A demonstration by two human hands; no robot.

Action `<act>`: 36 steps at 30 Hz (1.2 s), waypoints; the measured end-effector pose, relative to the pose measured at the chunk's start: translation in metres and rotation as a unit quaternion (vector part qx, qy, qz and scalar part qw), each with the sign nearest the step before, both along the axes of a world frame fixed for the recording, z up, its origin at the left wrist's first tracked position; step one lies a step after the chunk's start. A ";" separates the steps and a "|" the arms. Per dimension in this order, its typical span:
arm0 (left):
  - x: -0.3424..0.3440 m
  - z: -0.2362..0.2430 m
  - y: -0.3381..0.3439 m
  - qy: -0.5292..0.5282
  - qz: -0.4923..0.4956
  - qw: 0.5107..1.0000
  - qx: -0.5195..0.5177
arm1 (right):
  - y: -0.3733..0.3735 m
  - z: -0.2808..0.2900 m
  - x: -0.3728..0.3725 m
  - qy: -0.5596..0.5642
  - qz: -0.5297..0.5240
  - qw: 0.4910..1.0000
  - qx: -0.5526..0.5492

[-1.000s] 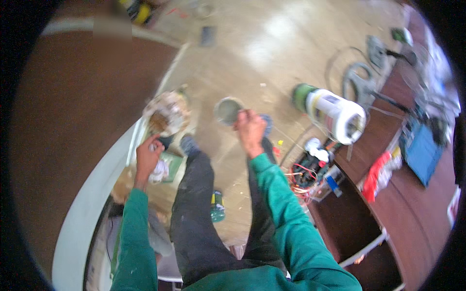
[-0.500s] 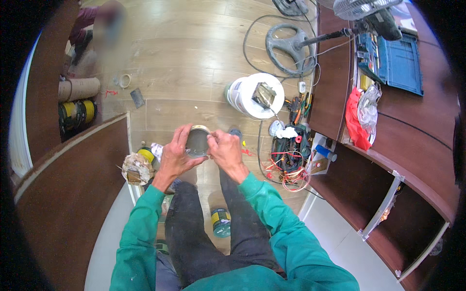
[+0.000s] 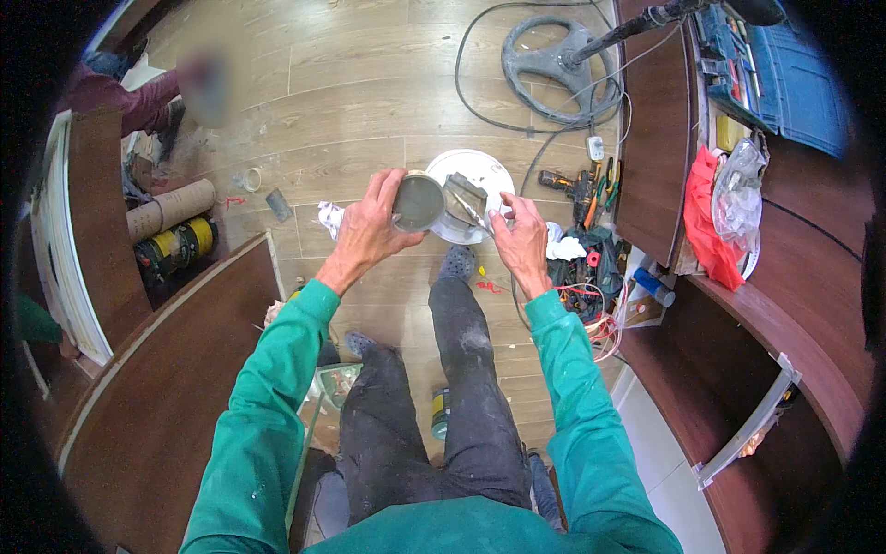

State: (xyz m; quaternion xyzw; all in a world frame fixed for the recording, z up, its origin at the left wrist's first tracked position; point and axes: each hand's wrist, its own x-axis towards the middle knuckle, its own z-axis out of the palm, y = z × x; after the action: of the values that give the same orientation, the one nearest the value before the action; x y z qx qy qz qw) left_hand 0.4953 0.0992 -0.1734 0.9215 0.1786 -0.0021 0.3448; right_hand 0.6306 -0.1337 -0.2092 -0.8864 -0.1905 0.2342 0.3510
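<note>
My left hand (image 3: 377,231) holds a shallow round container (image 3: 420,198) with a grey-green inside, tilted toward me. Just right of it, my right hand (image 3: 521,231) hovers by a slender metal tool (image 3: 469,210) on a white bucket (image 3: 489,171), fingers bent and apart; whether its fingertips touch the tool is unclear. A dark flat piece lies under the tool on the bucket's top. My trousered legs and sandalled feet show beneath my hands.
Curved brown cabinets (image 3: 148,415) flank me. At right are a fan base (image 3: 531,60) with cables, a drill (image 3: 577,189), tangled tools, a red bag (image 3: 706,217) and a blue toolbox (image 3: 794,83). A co-worker (image 3: 125,97) is at upper left beside rolls (image 3: 180,198).
Both hands moved up the view, nearer the bucket. My right hand let go of the round container and shifted right toward the metal tool; my left hand keeps holding the container.
</note>
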 end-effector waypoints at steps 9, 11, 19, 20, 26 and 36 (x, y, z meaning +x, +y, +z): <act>0.026 -0.005 0.012 0.068 -0.036 0.997 0.033 | 0.010 -0.019 0.004 0.058 0.009 0.997 0.049; 0.027 -0.004 0.012 0.084 -0.040 0.995 0.040 | 0.011 -0.021 0.003 0.057 0.012 0.997 0.055; 0.028 -0.005 0.009 0.091 -0.047 0.993 0.065 | 0.013 -0.028 0.003 0.061 0.011 0.997 0.042; 0.029 -0.005 0.009 0.093 -0.048 0.992 0.068 | 0.013 -0.030 0.003 0.059 0.011 0.997 0.042; 0.030 -0.002 0.007 0.098 -0.053 0.991 0.074 | 0.015 -0.028 0.001 0.055 0.009 0.998 0.043; 0.040 0.005 -0.002 0.134 -0.075 0.983 0.102 | 0.016 -0.020 0.004 0.055 0.007 0.998 0.039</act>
State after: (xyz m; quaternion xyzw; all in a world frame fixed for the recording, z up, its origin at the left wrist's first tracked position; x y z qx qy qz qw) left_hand 0.5357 0.0971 -0.1688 0.9539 0.1527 -0.1334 0.2212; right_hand 0.6344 -0.1179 -0.2291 -0.8565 -0.1860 0.2770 0.3939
